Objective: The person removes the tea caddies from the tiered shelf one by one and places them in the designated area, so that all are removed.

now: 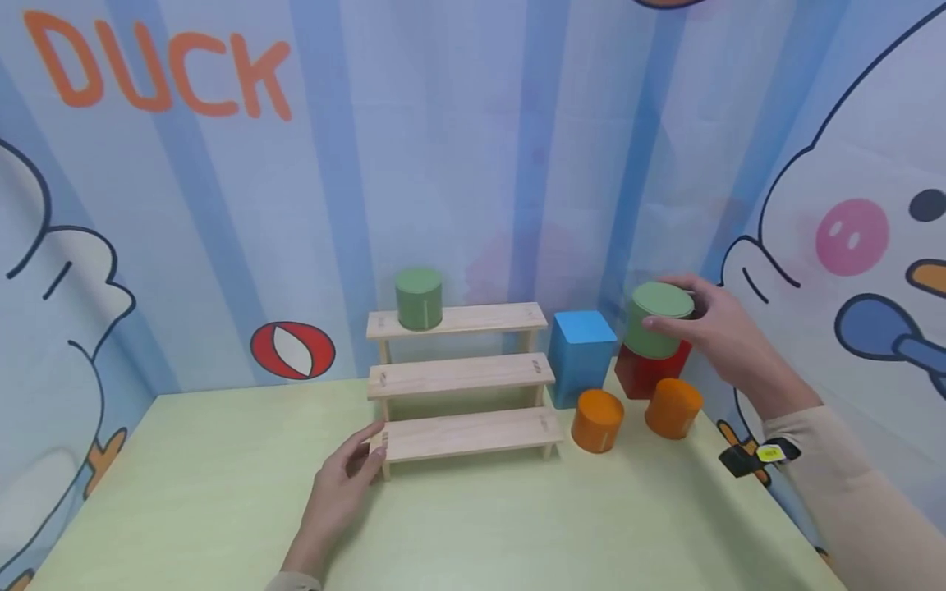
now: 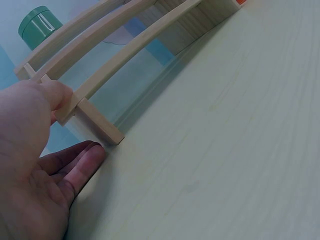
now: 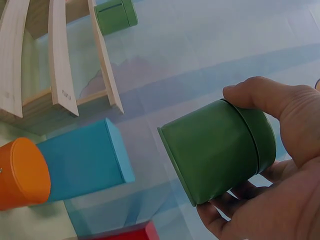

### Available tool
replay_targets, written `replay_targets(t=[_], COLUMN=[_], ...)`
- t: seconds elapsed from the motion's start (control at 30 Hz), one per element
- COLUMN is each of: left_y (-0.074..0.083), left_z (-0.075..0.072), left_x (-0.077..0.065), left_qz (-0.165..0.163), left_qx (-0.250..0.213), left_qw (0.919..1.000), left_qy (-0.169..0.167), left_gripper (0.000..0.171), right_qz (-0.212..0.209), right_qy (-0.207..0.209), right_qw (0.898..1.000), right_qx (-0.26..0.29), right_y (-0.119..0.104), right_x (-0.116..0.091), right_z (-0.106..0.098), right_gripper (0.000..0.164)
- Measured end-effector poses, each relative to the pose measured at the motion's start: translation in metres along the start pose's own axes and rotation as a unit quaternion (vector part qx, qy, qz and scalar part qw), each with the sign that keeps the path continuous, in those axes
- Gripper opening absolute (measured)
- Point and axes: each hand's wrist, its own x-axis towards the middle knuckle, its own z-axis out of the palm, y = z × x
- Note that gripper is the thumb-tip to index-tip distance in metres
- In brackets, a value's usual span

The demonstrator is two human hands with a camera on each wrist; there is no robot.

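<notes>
My right hand (image 1: 713,316) grips a green canister (image 3: 215,152), thumb at its lid end and fingers round the other side. In the head view the canister overlaps the top of a red box (image 1: 650,373); in the right wrist view it hangs tilted, apart from the box. My left hand (image 1: 343,472) holds the left end of a three-step wooden rack (image 1: 466,435) at its lowest board. The left wrist view shows one digit on the board end (image 2: 70,107) and curled fingers low beside the leg. A second green canister (image 1: 419,300) stands on the top step, toward the left.
Right of the rack stands a tall blue box (image 1: 582,357). Two orange cylinders (image 1: 598,421) sit in front of the blue and red boxes. A printed cloth backdrop (image 1: 443,164) rises behind and at both sides of the pale tabletop (image 1: 222,484).
</notes>
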Motion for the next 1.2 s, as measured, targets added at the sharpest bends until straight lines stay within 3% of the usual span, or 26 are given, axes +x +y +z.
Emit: replay_targets(t=[0.43,0.77,1.2], left_y=[0.0,0.0,-0.002], left_z=[0.001,0.0,0.0], left_x=[0.001,0.0,0.001], left_qz=[0.005,-0.002,0.004], left_qx=[0.003,0.008,0.011], left_qw=[1.0,1.0,0.9999], left_qy=[0.002,0.001,-0.002], left_gripper=[0.047,0.048,0.049], right_qz=[0.04,0.038,0.059], right_qy=[0.017,0.015,0.005], right_qw=[0.999,0.999,0.998], right_qx=[-0.003,0.0,0.004], right_y=[0.035,0.068,0.116], right_x=[-0.024,-0.047,-0.07], right_z=[-0.013,-0.021,-0.01], right_gripper=[0.086,0.082,0.079])
